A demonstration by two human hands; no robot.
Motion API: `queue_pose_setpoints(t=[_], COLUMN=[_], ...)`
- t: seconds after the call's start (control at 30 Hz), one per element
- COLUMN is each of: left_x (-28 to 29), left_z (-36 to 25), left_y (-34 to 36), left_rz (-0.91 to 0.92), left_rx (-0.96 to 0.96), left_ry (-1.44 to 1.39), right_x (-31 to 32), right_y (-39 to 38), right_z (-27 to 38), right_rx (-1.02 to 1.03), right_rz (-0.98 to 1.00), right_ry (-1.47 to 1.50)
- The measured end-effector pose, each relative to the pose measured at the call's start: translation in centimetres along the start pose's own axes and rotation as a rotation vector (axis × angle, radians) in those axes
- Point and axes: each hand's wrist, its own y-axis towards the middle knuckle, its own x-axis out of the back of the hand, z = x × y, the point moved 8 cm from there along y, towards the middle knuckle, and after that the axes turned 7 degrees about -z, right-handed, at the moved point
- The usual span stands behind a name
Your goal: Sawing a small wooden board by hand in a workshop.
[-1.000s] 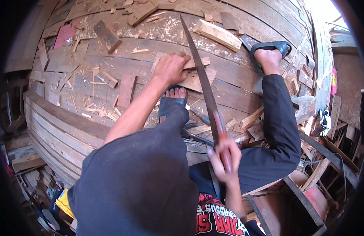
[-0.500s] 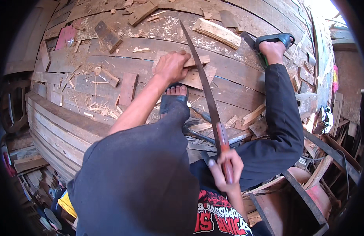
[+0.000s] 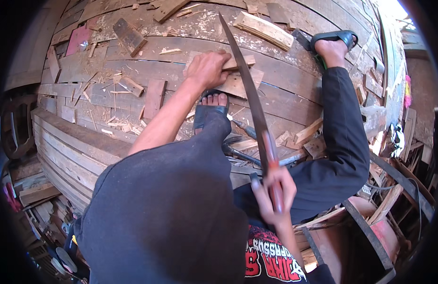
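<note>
My right hand point(image 3: 275, 184) is wrapped round the reddish wooden handle of a machete point(image 3: 249, 87). Its long dark blade slants up and away, and its tip lies beyond my left hand. That left hand point(image 3: 207, 70) is closed on a narrow strip of wood point(image 3: 241, 62) above a flat pale board point(image 3: 240, 85) on the floor. In this view the blade crosses over the strip and the board; whether it touches either, I cannot tell. My sandalled left foot point(image 3: 213, 102) is at the board's near edge.
Wood chips and offcuts litter the plank floor point(image 3: 285, 94). A thick split piece point(image 3: 264, 31) lies farther off. Stacked planks point(image 3: 67, 151) stand at left. Beside my foot lie dark-handled tools point(image 3: 242, 154). My other sandalled foot point(image 3: 331, 46) is stretched out at right. Metal-edged scrap point(image 3: 370, 236) sits lower right.
The machete's handle and my right hand have shifted slightly up the picture. My left hand keeps its hold on the strip. The whole view has moved a little.
</note>
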Motion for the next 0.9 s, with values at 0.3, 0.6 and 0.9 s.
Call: queue_pose_setpoints(t=[0.3,0.6,0.9], left_x=[0.3,0.4,0.2], left_z=[1.0,3.0,2.4], left_y=[0.0,-2.7,0.2], left_rz=[0.005,0.076,0.038], left_rx=[0.069,0.088,0.171], left_ry=[-0.023,0.047,0.004], right_x=[1.3,-4.8,-1.9], right_y=[-2.1,4.7,0.5], right_z=[-0.7,-3.5,-1.1], right_rx=[-0.094,-0.129,-0.014], right_rz=[0.019,0.094,0.05], right_ry=[0.032,0.141,0.03])
